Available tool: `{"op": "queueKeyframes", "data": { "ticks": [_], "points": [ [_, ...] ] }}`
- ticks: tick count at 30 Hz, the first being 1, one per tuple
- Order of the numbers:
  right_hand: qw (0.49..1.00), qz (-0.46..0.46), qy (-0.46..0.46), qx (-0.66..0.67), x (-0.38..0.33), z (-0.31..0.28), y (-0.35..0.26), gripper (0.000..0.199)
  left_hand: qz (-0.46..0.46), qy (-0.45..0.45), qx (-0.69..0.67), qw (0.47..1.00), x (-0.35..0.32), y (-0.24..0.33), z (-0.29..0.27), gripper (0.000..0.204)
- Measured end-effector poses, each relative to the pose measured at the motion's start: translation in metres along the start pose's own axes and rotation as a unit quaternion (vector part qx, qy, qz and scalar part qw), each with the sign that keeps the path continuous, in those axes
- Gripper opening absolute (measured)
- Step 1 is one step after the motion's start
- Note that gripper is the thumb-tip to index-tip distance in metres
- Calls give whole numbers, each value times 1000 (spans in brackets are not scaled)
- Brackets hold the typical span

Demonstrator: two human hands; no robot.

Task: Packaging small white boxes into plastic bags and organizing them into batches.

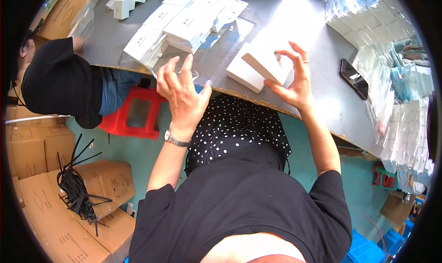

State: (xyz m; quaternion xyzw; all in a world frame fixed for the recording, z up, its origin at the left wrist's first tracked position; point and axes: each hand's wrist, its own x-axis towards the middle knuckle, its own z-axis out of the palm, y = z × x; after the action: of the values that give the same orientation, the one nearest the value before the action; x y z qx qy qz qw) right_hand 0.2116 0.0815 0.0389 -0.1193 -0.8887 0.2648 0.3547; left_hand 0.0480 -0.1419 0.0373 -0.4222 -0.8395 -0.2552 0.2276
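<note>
My right hand (297, 76) grips a plain white box (267, 66), its thumb at the near end and its fingers along the right side. This box lies at a slant over a second white box (245, 73) at the table's front edge. Glare washes out part of the upper box. My left hand (183, 93) hovers at the table edge with its fingers spread and nothing in it. Close to its fingertips lie clear plastic film (225, 49) and a group of white printed boxes (186, 30).
A dark phone (353, 78) lies on the grey table (329, 55) at the right. Stacked plastic-wrapped packs (368, 21) fill the right side. Left, a person in black (64, 83) sits by a red stool (133, 115). Cardboard boxes (50, 207) with black straps (78, 194) stand lower left.
</note>
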Motion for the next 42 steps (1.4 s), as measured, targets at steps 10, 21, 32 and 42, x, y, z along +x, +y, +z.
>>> {"op": "queueKeyframes", "data": {
  "ticks": [10,21,32,42],
  "points": [
    [966,-34,-202,158,37,21,-7,73,-83,62,-131,986,-4,-33,0,12],
    [934,-173,-231,211,81,95,-16,73,-156,99,-292,938,-3,-29,-19,7],
    [964,-134,-185,138,62,109,-37,74,-105,97,-122,982,-19,-37,-5,18],
    [982,-117,-123,79,45,115,-66,74,-228,-15,-101,968,-35,-38,-1,28]
  ]
}}
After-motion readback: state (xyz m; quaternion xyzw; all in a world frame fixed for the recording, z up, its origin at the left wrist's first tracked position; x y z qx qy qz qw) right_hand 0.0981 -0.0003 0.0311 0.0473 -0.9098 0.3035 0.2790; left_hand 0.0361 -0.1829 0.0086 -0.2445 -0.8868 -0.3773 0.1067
